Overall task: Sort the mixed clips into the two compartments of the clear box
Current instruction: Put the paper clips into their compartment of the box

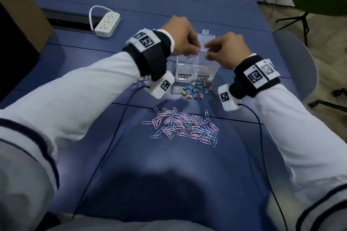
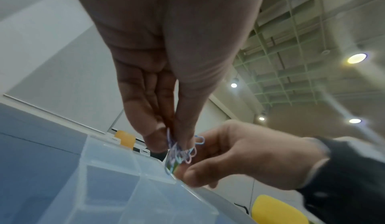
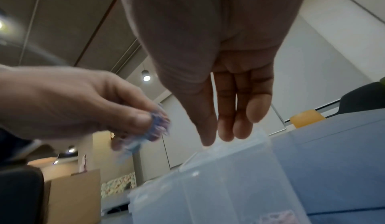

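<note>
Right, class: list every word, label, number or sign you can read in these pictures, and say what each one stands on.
"BINDER CLIPS": black lettering on the near wall of the left compartment of the clear plastic box, at.
"PAPER CLIPS": black lettering on the near wall of its right compartment, at.
Black-and-white square code markers on the wristbands and wrist cameras: patterns only, no readable text.
White power strip: any marking is too small to read.

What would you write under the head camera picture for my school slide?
Left hand pinches paper clips above the clear box, right hand alongside.
</note>
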